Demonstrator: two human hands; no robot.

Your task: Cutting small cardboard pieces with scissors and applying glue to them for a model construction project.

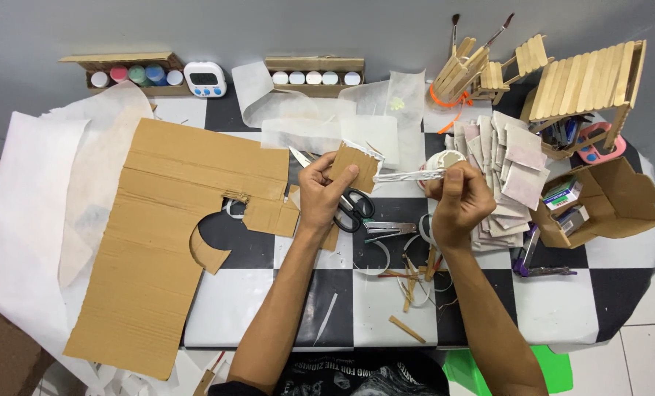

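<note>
My left hand [326, 192] pinches a small brown cardboard piece [357, 166] with a white edge, held above the table. My right hand [459, 199] grips a roll of white tape [442, 158], and a twisted white strip [404, 176] runs from the roll to the cardboard piece. Black-handled scissors [351, 207] lie on the table just under my left hand, blades pointing up and left.
A large cut cardboard sheet [166, 227] covers the left of the checkered table [621, 290]. A stapler [387, 230], stick scraps [408, 282], a stack of paper squares [509, 165], an open box [612, 204], stick-built models [584, 77] and paint pots [136, 75] surround the hands.
</note>
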